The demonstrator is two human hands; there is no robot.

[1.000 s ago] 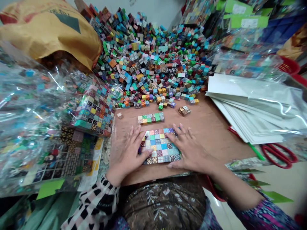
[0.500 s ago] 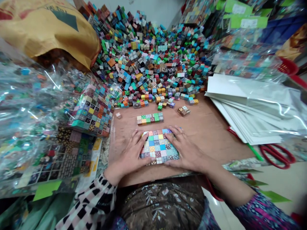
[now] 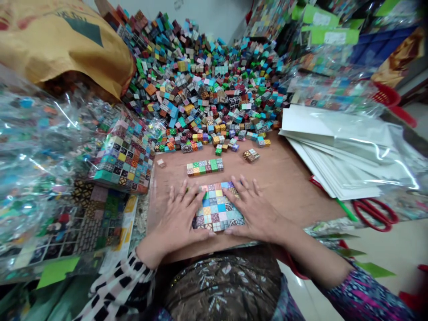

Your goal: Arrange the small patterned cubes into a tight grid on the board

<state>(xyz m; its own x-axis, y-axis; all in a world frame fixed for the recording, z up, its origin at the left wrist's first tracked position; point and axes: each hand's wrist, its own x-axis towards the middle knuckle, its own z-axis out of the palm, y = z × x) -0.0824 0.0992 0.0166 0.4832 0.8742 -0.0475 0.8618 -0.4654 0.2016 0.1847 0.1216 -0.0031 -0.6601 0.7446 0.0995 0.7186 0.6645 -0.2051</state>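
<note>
A flat block of small patterned cubes lies on the wooden tabletop, packed in a patchwork of blue, cream, brown and teal. My left hand and my right hand press its two sides, with fingers spread and partly covering it. Beyond the block sit a straight row of cubes, a small cube cluster and a single loose cube. A large heap of loose cubes rises behind them.
To the left, a clear plastic bag of patterned cube sheets bulges against the table. A yellow woven sack stands behind it. White sheets in clear plastic lie on the right, near red-handled scissors and a red basket.
The view has shifted slightly, moving the scene a little left in the picture. Both hands stay on the block's sides, and the block looks slightly narrower.
</note>
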